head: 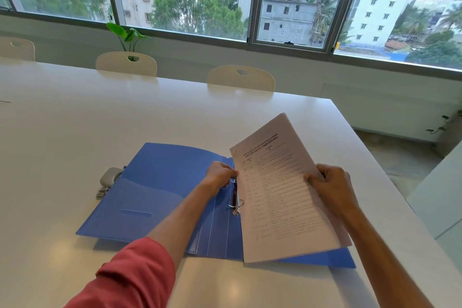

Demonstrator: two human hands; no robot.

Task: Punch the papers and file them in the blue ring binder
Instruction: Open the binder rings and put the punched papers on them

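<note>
A person in a red sleeve is sitting at a broad white table (100, 132) with an open blue plastic ring binder (160, 182) lying flat in front of them. Both hands are holding a thin stack of printed white papers (282, 197) tilted over the binder's right-hand cover, its lower edge resting near the cover's front edge. The right hand (332, 187) is gripping the stack's right edge, fingers curled round the sheets. The left hand (221, 174) is pinching the stack's upper left margin, just above the metal ring mechanism (235, 199) along the spine. A grey hole punch (110, 179) is sitting partly under the binder's left cover, near its far corner.

Judging from the layout, the person is lining the papers up with the rings, so punching appears done, though the holes themselves are too small to make out. Whether the rings are open cannot be told from here.

To do this well, the left hand should be guiding the punched margin down so that both holes meet both prongs together, while the right hand is keeping the sheets squared and slightly lifted so they are not buckling. Lowering one hole at a time risks tearing the margin. The rings need to be open before the papers are pressed down.
</note>
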